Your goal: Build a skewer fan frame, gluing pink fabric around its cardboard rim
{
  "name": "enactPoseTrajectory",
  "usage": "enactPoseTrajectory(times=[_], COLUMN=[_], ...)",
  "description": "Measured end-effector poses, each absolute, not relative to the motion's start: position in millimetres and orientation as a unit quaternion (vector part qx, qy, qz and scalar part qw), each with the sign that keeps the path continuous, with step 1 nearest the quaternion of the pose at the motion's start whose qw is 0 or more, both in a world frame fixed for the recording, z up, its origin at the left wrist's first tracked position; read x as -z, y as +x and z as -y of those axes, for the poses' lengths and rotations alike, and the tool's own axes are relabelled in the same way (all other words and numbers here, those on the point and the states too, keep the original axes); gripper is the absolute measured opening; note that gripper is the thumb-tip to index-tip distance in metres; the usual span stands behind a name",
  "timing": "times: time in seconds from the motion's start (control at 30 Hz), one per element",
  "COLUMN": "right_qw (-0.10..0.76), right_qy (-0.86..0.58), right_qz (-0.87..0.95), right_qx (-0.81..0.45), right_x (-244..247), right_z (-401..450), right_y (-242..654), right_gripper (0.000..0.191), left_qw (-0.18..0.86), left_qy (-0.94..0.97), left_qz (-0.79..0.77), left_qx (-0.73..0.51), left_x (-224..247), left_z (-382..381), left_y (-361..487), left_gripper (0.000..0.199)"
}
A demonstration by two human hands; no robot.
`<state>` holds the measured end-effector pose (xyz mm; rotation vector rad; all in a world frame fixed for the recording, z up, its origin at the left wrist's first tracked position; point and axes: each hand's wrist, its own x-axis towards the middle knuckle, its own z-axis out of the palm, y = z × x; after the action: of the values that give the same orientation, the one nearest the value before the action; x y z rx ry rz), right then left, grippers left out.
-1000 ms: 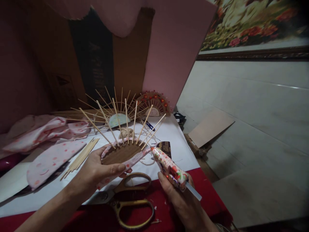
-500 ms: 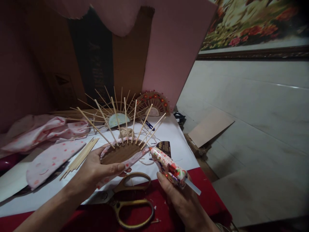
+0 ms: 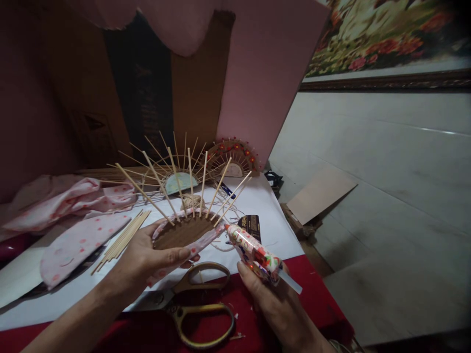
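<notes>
Below centre, the left hand point(image 3: 147, 256) is gripping the fan point(image 3: 180, 235), thumb lying over its near rim; lower right, the right hand point(image 3: 270, 304) is clasping the glue gun point(image 3: 253, 249), nozzle pointing at the fan's right end.

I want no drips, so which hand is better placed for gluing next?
Probably the right hand: it holds the glue gun, nozzle by the cloth edging; the left hand grips the brown piece.

The brown half-round card point(image 3: 184, 234) has a pink spotted cloth edge point(image 3: 208, 238), and thin sticks point(image 3: 203, 184) fan up from it. The patterned glue gun point(image 3: 253, 249) slants, its orange tip point(image 3: 227, 227) by the card's right corner.
</notes>
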<state>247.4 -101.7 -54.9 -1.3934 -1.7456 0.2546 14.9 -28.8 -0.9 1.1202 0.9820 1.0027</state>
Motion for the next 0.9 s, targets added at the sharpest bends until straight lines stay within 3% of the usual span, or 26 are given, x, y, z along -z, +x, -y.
enactPoseTrajectory(times=[0.13, 0.3, 0.77, 0.9], right_qw=[0.438, 0.415, 0.383, 0.341], right_qy=[-0.545, -0.552, -0.537, -0.534], right_qz=[0.706, 0.703, 0.743, 0.771], right_qx=[-0.113, -0.17, -0.114, -0.072], right_x=[49, 22, 17, 26], right_z=[103, 99, 100, 101], right_y=[245, 233, 230, 235], right_gripper=[0.032, 0.036, 0.04, 0.044], left_qw=[0.62, 0.626, 0.626, 0.632], left_qy=[0.481, 0.479, 0.477, 0.464], left_qz=[-0.438, -0.435, -0.429, -0.432], left_qx=[-0.439, -0.436, -0.444, -0.446], left_x=[0, 0, -4, -10], left_z=[30, 31, 29, 32], left_y=[16, 15, 19, 23], left_gripper=[0.056, 0.049, 0.045, 0.048])
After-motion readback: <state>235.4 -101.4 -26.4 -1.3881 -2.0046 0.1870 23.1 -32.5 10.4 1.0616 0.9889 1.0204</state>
